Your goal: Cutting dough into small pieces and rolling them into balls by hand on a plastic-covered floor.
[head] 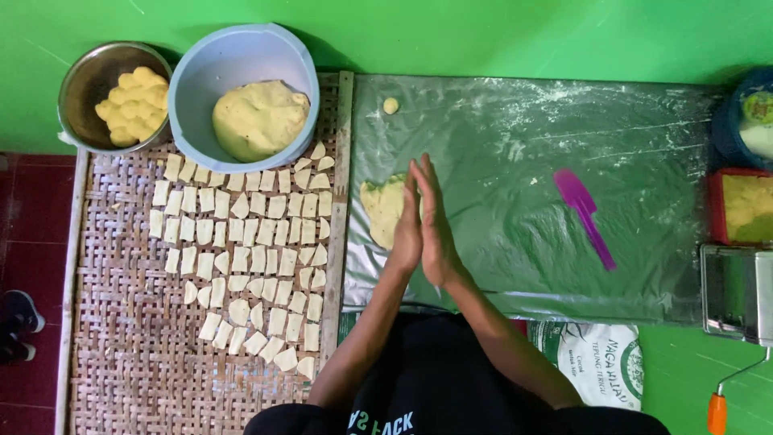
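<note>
Left of you, cut dough squares (241, 258) dry on the woven tray (121, 338). Your left hand (407, 229) and right hand (439, 229) press flat together, palm to palm, fingers straight; whether dough sits between them, you cannot tell. The flattened dough piece (382, 208) lies just beside your left hand, below its fingertips, on the plastic sheet (523, 161). A purple scraper (586, 213) lies well apart, rightward.

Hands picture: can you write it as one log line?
left hand and right hand: palms pressed together | below: flat dough on plastic sheet | purple scraper: untouched
</note>
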